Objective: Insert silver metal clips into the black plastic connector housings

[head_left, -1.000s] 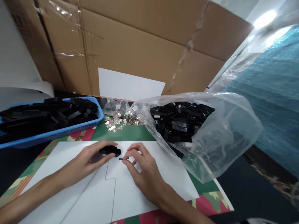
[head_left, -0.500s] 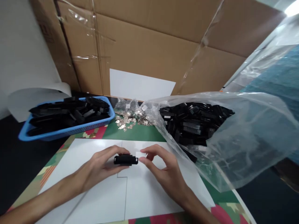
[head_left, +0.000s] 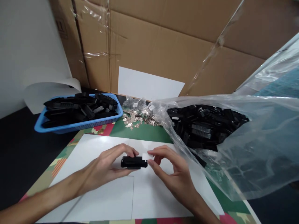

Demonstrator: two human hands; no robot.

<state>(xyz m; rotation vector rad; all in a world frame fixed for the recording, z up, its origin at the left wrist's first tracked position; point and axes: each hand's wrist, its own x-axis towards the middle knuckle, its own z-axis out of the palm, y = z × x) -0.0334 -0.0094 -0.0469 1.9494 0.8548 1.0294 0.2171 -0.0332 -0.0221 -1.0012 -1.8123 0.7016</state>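
Observation:
A black plastic part (head_left: 133,162), small and oblong, is gripped between the thumb and fingers of my left hand (head_left: 109,163) above the white sheet. My right hand (head_left: 174,168) pinches a small white piece (head_left: 146,156), thin and flat like a label or paper slip, at the right end of the black part. The white piece overlaps the part's upper right corner; whether it is stuck to it I cannot tell. Under both hands lies the white sheet (head_left: 112,199), with thin dark lines on it.
At the back left, a blue basket (head_left: 70,127) holds many black parts. Small shiny metal pieces (head_left: 133,119) lie loose at the back middle beside plastic bags. On the right, a clear plastic bag (head_left: 252,168) lies open with black parts (head_left: 205,124) inside. A cardboard wall (head_left: 161,46) stands behind.
The view has shifted, so everything sits further right. The black part has been tilted in my left hand, and the white piece now overlaps its right end.

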